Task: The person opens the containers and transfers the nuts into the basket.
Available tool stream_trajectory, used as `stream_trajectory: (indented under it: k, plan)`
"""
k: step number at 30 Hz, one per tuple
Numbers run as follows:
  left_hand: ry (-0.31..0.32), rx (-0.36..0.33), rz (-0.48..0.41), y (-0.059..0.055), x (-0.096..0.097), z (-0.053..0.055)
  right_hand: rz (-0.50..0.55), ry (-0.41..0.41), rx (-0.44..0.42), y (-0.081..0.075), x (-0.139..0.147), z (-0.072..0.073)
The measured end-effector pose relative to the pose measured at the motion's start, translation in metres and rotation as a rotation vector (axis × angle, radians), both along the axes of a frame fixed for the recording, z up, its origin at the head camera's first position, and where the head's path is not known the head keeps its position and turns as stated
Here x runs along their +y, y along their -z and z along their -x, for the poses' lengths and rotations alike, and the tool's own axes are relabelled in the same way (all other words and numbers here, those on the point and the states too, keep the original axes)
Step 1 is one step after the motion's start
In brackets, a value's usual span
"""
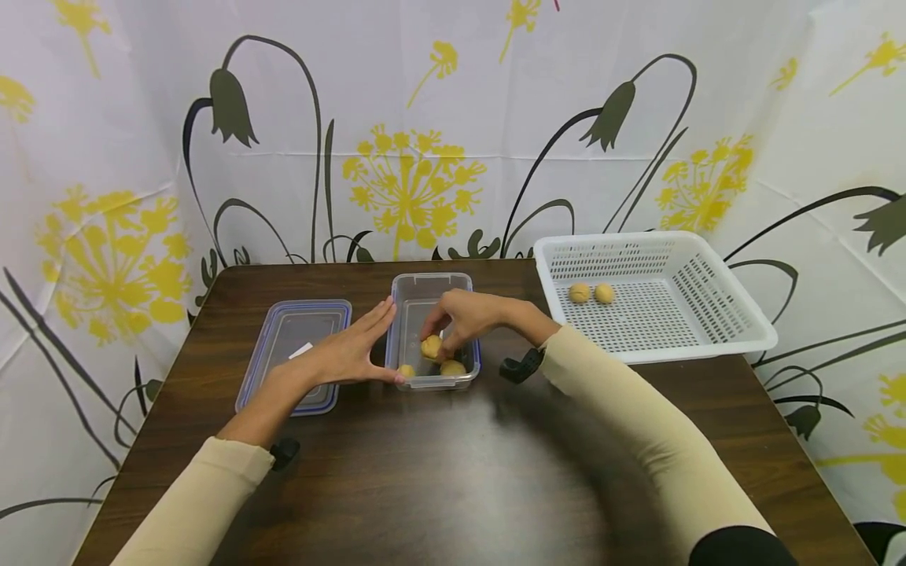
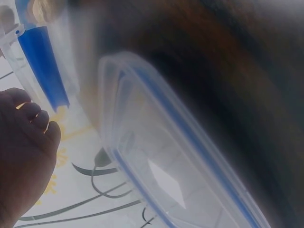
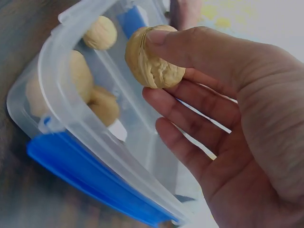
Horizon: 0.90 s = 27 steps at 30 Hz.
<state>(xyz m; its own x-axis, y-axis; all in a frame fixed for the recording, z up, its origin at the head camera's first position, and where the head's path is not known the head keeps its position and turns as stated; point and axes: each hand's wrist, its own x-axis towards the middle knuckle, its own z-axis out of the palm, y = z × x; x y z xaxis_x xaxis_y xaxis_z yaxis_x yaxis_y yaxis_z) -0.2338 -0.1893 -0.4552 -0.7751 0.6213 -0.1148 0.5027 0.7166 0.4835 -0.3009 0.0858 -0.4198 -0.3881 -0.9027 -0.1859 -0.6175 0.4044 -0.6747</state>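
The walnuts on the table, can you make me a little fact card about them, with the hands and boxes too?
Right hand: pinches one walnut over the clear container
Left hand: spread, beside the clear container
Clear container: lidless, with more walnuts inside
Lid: lying left of the clear container, blue-edged
White basket: at the right, holding two walnuts
Table: dark brown

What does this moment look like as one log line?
right hand: pinches walnut over clear container | left hand: beside container | white basket: two walnuts
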Motion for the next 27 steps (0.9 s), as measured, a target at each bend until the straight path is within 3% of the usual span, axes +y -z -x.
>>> stream_trajectory:
  k: [7,18,27]
  plan:
    - [0.010,0.022,0.013,0.001,0.000,0.000,0.045,0.018,0.022,-0.018,0.024,0.005]
    - [0.014,0.027,0.017,0.002,0.001,0.002,0.103,0.152,-0.012,-0.050,0.073,0.012]
    - [0.013,0.024,0.024,0.001,0.001,0.002,0.117,0.262,-0.005,-0.067,0.123,0.017]
